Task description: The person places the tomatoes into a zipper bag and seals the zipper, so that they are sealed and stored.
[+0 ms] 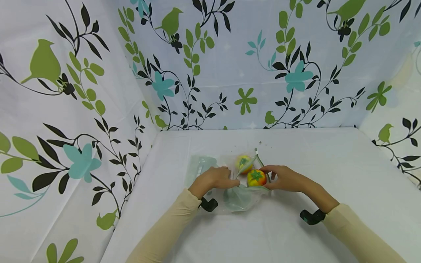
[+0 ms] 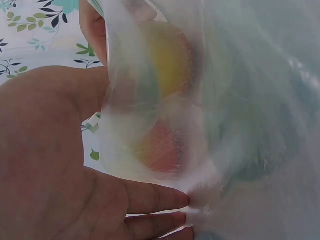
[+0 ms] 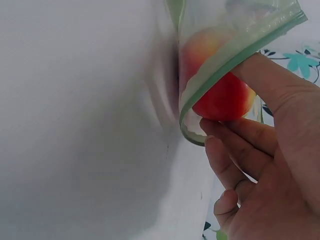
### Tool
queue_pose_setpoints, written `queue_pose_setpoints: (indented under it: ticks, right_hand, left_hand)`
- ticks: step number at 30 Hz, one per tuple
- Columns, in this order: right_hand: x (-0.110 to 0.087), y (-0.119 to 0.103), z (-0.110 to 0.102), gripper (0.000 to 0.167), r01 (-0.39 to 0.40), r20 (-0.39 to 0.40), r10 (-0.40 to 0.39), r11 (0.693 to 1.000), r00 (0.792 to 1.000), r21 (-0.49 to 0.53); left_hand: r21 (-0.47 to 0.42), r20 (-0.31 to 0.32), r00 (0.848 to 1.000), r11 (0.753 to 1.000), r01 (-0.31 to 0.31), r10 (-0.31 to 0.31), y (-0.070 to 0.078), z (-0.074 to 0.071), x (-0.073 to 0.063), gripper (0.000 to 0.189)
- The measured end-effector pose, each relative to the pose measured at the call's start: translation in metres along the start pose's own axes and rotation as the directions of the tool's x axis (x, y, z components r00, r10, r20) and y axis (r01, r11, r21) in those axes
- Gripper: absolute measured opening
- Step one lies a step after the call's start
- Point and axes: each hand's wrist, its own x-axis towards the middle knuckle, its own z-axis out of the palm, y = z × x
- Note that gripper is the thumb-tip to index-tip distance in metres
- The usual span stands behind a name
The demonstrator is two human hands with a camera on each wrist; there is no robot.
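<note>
A clear zip bag (image 1: 239,200) with a green zip edge lies on the white table, its mouth spread towards the right. One yellow-and-red tomato (image 1: 244,164) shows through the plastic. A second tomato (image 1: 256,178), with a green star-shaped top, sits at the bag's mouth. My right hand (image 1: 286,178) holds this second tomato, thumb above and fingertips below it in the right wrist view, beside the green zip edge (image 3: 235,65). On the other side, my left hand (image 1: 215,178) grips the bag's edge. In the left wrist view, cloudy plastic hides part of its fingertips.
Another clear plastic bag (image 1: 194,166) lies flat beyond the left hand, partly covered by it. The white table (image 1: 312,153) meets patterned cloth walls (image 1: 210,91) at the back and sides. Both wrists wear small black cameras (image 1: 312,217).
</note>
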Motion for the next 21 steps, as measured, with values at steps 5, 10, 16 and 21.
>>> queue_pose_setpoints:
  ticks: [5, 10, 16, 21]
  right_hand:
    - [0.0043, -0.0001, 0.0035, 0.057, 0.029, 0.034, -0.029, 1.000, 0.999, 0.011]
    - [0.0058, -0.0009, 0.0055, 0.059, 0.034, 0.050, -0.036, 0.999, 0.998, 0.036]
    - [0.0072, -0.0032, 0.0061, 0.061, 0.038, 0.058, -0.040, 0.998, 0.997, 0.049]
    - [0.0097, -0.0020, 0.0088, 0.059, 0.055, 0.059, -0.057, 0.998, 0.997, 0.026]
  left_hand:
    - [-0.004, 0.009, 1.000, 1.000, -0.005, 0.005, 0.0001, 0.0005, 0.0001, 0.081]
    - [-0.007, 0.012, 1.000, 1.000, 0.005, -0.005, -0.0003, 0.0002, 0.0002, 0.081]
    - [0.012, 0.013, 1.000, 1.000, 0.002, -0.003, -0.0006, 0.0000, 0.0009, 0.082]
    - [0.014, 0.013, 1.000, 1.000, -0.011, 0.011, -0.0015, 0.0003, 0.0008, 0.083]
